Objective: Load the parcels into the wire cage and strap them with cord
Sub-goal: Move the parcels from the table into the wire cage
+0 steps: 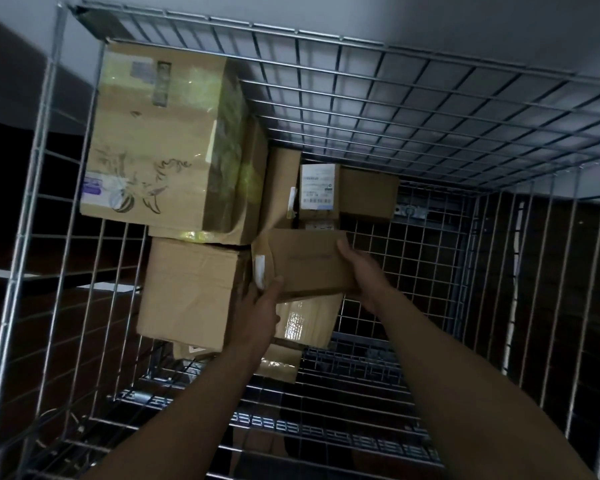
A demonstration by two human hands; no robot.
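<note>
Inside the wire cage, near its middle, I hold a flat parcel in both hands. My left hand grips the near left corner with the thumb on the top face. My right hand clasps the right end, thumb on top and fingers tucked underneath, out of sight. I cannot tell whether the parcel already rests on the taped parcel below it or hangs just above.

Finding: the loading step is in hand. Strapping is not begun, and no cord is in view.

Judgement on the next move: the flat parcel needs lowering level onto the stack. The fingers beneath must slide out without tipping it against the plain box just to its left. Mesh floor shows on the right, which looks like room for further parcels.

Materials noted:
- All parcels are brown cardboard, rectangular, with creased faces and some dented corners.
- The large box at far left carries a dark line drawing and glossy yellowish tape.
- A labelled box at the far middle bears a white printed sticker.
- The taped parcel has a shiny tape strip that catches the light.
- The cage is thin bright steel wire in a rectangular grid, rigid and smooth.
</note>
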